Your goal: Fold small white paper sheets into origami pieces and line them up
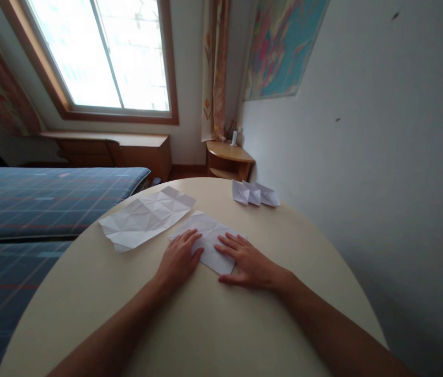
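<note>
A creased sheet of white paper (210, 246) lies flat on the round cream table (206, 324), one corner pointing away from me. My left hand (180, 254) rests on its left side, fingers stretched out and covering that edge. On the right side lies my right hand (245, 262), palm down, with its fingers spread and the thumb by the near corner. Both hands press on the paper without gripping it. To the left, a larger unfolded sheet of white paper (148, 214) shows a grid of folds.
Several folded paper pieces (255, 193) stand together near the table's far right edge. A mattress with a blue plaid cover (48, 204) is left of the table. Beyond are a corner shelf (229, 152) and a window; a white wall (382, 157) runs along the right.
</note>
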Action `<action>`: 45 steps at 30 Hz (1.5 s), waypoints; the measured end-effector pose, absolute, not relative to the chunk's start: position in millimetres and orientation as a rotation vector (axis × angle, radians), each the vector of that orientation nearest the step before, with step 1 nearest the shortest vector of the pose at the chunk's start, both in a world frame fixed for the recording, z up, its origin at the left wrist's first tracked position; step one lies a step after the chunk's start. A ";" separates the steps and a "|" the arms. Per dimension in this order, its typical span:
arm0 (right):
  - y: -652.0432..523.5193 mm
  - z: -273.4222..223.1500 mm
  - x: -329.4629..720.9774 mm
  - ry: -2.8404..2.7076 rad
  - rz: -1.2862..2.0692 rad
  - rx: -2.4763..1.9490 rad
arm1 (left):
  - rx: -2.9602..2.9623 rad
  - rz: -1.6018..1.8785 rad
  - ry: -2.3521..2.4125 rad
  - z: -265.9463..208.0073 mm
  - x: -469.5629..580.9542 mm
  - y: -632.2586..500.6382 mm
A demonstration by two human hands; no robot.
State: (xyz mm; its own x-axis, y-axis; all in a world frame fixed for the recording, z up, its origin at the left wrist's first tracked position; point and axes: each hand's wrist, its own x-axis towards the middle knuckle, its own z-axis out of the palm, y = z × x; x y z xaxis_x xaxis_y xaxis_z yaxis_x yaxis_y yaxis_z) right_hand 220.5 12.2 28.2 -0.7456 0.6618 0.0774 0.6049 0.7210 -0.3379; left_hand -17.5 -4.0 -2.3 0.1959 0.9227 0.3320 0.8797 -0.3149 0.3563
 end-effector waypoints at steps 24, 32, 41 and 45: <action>11.9 36.0 222.4 -2.562 0.441 -0.888 | 2.524 0.785 1.300 1.1 -16.2 -6.8; 16.9 31.1 222.9 -2.518 0.332 -1.024 | 2.517 0.758 1.316 4.1 -15.6 -6.1; 16.8 28.6 221.3 -2.311 0.417 -1.245 | 2.532 0.747 1.354 13.6 -12.0 -10.3; 20.0 25.9 221.9 -2.252 0.435 -1.294 | 2.508 0.743 1.432 12.0 -10.7 -12.2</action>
State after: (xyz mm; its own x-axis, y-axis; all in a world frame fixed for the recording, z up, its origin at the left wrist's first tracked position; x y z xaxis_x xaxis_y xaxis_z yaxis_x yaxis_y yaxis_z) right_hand 221.9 20.0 25.9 -0.4211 0.8676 0.2645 0.7067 0.4966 -0.5039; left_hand -10.7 -12.2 12.0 0.4183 0.8422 0.3402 0.7628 -0.5291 0.3717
